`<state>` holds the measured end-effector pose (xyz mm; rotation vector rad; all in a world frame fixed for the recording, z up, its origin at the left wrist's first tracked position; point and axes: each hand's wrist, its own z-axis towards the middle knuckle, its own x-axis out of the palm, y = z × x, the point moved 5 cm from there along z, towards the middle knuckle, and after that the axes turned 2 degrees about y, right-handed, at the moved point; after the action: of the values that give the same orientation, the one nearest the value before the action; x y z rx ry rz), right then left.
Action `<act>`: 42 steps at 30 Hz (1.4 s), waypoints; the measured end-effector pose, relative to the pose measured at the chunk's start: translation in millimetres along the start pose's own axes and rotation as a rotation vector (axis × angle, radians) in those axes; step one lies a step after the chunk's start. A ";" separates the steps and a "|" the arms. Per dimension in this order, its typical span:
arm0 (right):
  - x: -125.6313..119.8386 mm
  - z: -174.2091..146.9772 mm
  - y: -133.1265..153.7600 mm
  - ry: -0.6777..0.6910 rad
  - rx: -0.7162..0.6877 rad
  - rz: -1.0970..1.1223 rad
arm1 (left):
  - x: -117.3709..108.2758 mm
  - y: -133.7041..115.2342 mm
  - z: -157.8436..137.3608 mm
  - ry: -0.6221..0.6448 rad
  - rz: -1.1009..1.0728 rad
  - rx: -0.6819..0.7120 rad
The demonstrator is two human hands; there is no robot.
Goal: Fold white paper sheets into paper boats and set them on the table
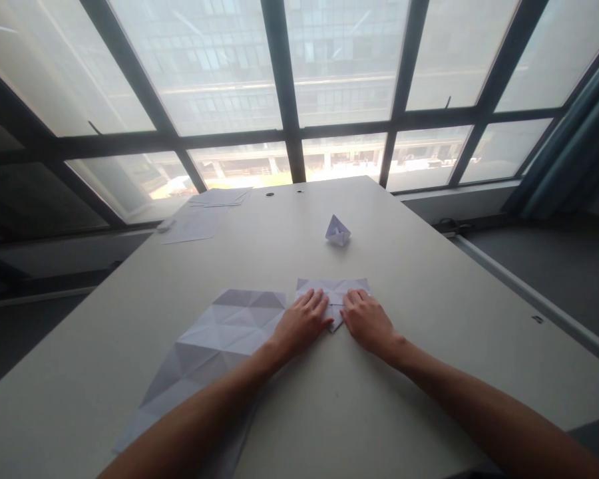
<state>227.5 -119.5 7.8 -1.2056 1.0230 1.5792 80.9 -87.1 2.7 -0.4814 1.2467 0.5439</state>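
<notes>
A small folded sheet of white paper (333, 286) lies flat on the table, straight along its far edge and tapering to a point at the near side. My left hand (303, 321) presses on its left part with the fingers laid out flat. On the right part rests my right hand (368, 319), its fingers stretched forward and slightly bent over the paper. Both palms hide much of the folds beneath. Under and beside my left forearm spreads a large creased sheet of paper (219, 332), marked with a pattern of triangles.
Beyond my hands a small folded paper boat (338, 231) stands on the white table (429, 319). Several flat paper sheets (194, 223) lie at the far left. Large windows (339, 60) rise behind the table, and a blue curtain (562, 140) hangs at the right.
</notes>
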 end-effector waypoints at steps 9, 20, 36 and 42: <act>27.0 7.7 -1.9 0.066 -0.146 0.123 | 14.0 5.8 2.2 0.125 -0.045 0.097; 35.2 8.9 -16.8 0.142 -0.082 0.144 | 15.2 10.8 2.8 0.151 -0.037 0.028; 38.0 10.5 -45.6 0.203 0.128 0.139 | 23.5 22.8 2.2 0.058 -0.008 -0.144; 41.3 11.4 -48.2 0.218 0.130 0.150 | 25.9 27.4 4.8 0.112 0.018 -0.245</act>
<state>264.6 -88.8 -35.1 -1.2547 1.3630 1.4907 73.2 -59.7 -22.4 -0.7152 1.2984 0.6976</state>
